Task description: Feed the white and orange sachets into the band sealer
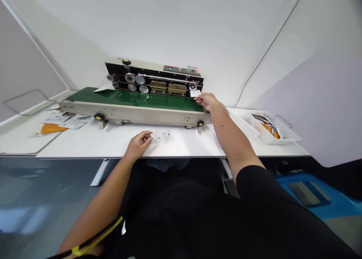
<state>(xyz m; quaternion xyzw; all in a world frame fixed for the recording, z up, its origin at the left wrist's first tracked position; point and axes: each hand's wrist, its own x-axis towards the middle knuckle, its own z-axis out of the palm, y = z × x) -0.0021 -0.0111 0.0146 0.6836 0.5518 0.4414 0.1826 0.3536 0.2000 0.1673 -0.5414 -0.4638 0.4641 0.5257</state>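
Observation:
At the right end of a band sealer [158, 74] my right hand [207, 100] pinches a small white printed packet [195, 94]. The packet's edge is up against the sealer's intake, beside the last roller, above the green conveyor belt [169, 101]. My left hand [139, 145] is low over the white table, thumb and fingers closed on the left edge of small clear-and-white printed packets [161, 136]. Another white packet [104, 88] rests toward the left end of the belt, next to the rollers.
Several white and orange packets [53, 127] lie spread on the table [93, 145] at the left. A white plastic bin [274, 140] with more packets stands at the right. White panels enclose the back and sides. A blue container [319, 195] is below the table at the right.

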